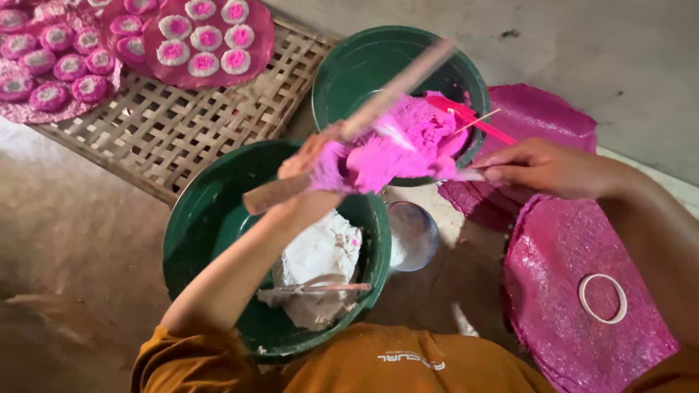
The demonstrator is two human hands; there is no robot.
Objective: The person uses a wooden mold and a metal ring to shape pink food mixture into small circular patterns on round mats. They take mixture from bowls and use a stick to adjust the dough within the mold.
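Pink dough (393,149) rides on a wooden stick (349,127) clamped in the left hand (309,164), just above two green basins (211,211); the right hand (539,166) pinches its edge, steadying it.

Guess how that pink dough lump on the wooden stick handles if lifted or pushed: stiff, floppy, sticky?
The pink dough is probably soft and sticky: it smears over the left hand and clings to the wooden stick. Likely floppy, since its edge sags unevenly above the green bowl. Seemingly crumbly too, given its rough, torn surface.
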